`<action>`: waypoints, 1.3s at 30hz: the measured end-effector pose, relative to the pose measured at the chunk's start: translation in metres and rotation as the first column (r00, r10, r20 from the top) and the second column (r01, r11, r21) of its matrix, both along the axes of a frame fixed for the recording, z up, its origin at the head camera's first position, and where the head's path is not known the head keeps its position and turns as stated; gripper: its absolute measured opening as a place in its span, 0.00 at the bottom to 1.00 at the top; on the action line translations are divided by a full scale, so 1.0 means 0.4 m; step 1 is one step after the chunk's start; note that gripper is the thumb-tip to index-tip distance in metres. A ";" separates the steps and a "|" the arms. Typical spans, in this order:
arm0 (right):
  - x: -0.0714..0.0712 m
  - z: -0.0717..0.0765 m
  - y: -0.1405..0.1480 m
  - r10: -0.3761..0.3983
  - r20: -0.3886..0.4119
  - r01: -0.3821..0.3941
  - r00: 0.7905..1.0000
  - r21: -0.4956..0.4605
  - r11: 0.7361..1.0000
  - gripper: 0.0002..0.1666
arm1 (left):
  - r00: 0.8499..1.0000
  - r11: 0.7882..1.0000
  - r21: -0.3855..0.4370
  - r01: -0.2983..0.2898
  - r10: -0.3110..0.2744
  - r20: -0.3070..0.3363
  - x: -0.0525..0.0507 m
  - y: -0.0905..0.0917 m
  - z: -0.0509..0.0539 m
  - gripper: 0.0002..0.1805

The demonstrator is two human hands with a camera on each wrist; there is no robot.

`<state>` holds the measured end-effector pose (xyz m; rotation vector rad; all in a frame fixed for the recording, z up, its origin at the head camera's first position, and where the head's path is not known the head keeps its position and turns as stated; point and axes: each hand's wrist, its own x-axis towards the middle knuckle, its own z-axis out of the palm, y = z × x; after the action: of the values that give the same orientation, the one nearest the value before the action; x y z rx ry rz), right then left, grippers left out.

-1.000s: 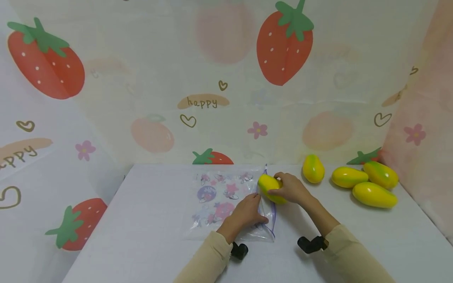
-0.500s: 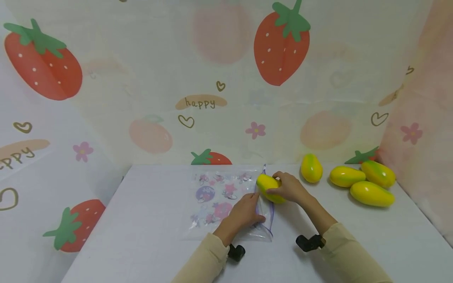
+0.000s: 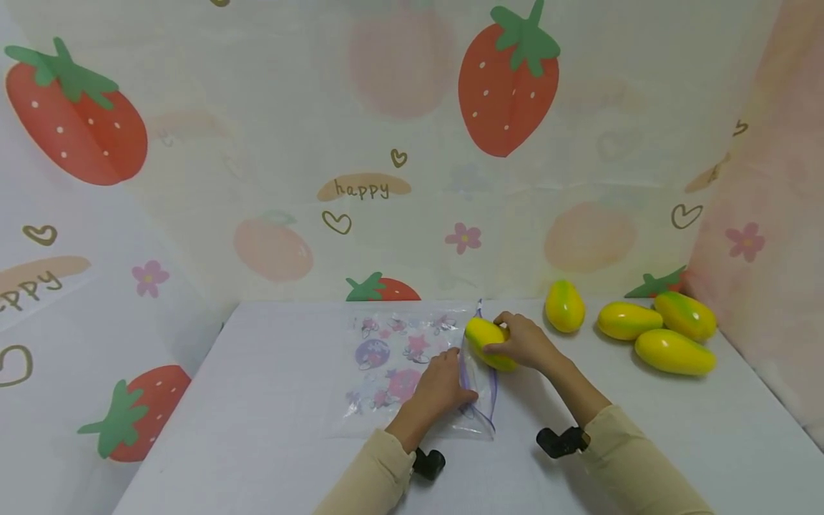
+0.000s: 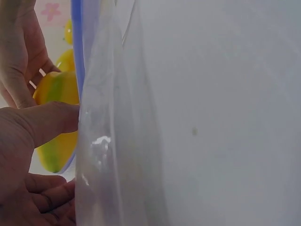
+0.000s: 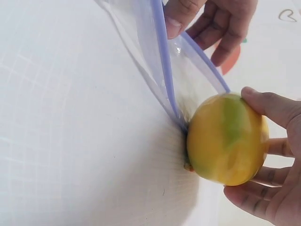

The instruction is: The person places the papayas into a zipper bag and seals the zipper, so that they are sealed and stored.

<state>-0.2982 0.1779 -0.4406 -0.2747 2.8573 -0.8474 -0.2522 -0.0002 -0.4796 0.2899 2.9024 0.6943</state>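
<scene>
A clear zip bag [image 3: 375,383] with pink and purple prints lies flat on the table, its purple-edged mouth facing right. My left hand [image 3: 440,386] holds the bag by that mouth; in the right wrist view its thumb [image 5: 175,18] is at the parted lips, with the fingers beyond one lip. A yellow mango [image 3: 484,340] with a green stripe is in my right hand [image 3: 526,342], thumb and fingers spread around it. The end of this mango [image 5: 225,141] meets the bag's opening. How far it sits inside is hard to tell.
Several more yellow mangoes lie at the back right: one upright-looking mango [image 3: 565,306] stands apart, and a cluster includes the nearest mango [image 3: 674,352]. A fruit-printed cloth [image 3: 283,143] walls the white table [image 3: 212,408] at the back and sides.
The left hand's fingers have drawn back slightly to the left along the bag's edge. The mango and right hand hold almost the same place; the head view has shifted a little.
</scene>
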 end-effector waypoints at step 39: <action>0.038 -0.044 0.035 0.059 -0.123 -0.070 0.991 -0.081 0.994 0.39 | 0.983 0.906 0.381 -0.184 0.174 0.060 -0.013 0.015 -0.021 0.15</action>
<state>-0.2832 0.1920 -0.4581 -0.4411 2.9084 -0.9730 -0.2573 0.0058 -0.4879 0.0516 2.7709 1.2940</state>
